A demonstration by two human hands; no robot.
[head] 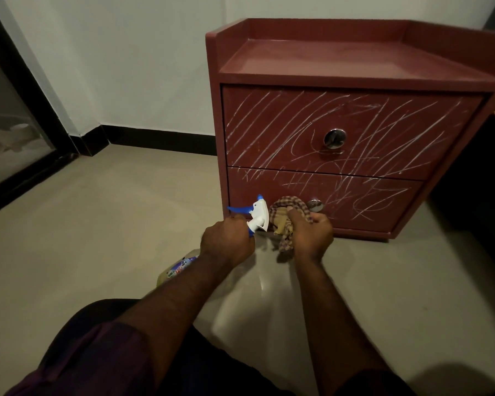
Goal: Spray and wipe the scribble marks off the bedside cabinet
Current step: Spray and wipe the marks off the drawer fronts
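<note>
The left hand [226, 244] curls round the neck of the spray bottle [259, 215]. Just beside it, the right hand [312, 235] clutches a bunched checked cloth [286, 221]. Right behind both stands the bedside cabinet [355, 61], with scribble marks [383, 132] across both drawer fronts and its lower knob [315, 205] just past the cloth.

Open floor [97, 218] is left free to the left of the cabinet [340, 58] and in front of it. The lower drawer [369, 204] is partly blocked by the spray bottle [259, 214] in the left hand [226, 242] and the cloth [285, 221] in the right hand [312, 238], both held close before it. The upper drawer [269, 132] is unobstructed but for its knob [335, 138]. On the right, passage is closed by what may be dark furniture [475, 190].
</note>
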